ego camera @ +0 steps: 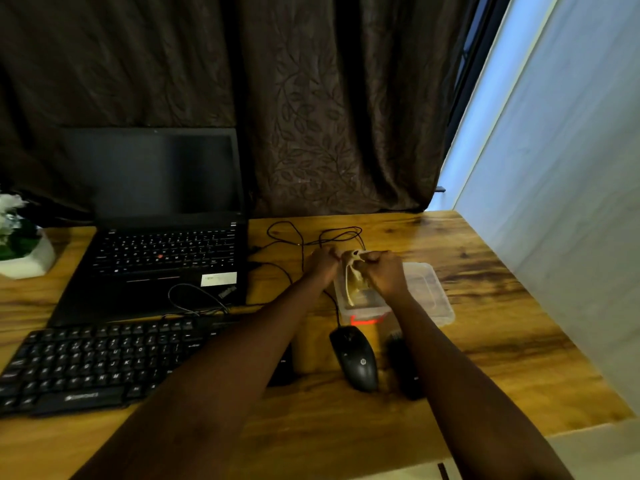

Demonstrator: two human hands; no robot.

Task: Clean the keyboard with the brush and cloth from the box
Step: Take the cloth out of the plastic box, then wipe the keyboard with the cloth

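Note:
A pale yellowish cloth [353, 277] hangs between my hands above the clear plastic box [427, 294] on the wooden desk. My left hand [323, 263] pinches its upper left part and my right hand [384, 273] grips its upper right part. The black external keyboard [93, 365] lies at the near left, partly covered by my left forearm. A dark brush [401, 362] lies on the desk between the mouse and my right forearm.
An open black laptop [162, 251] stands behind the keyboard. A black wired mouse [356, 358] sits in front of the box, its cable [298, 237] looping behind. A white pot with a plant [24, 251] is at far left. A wall borders the desk's right.

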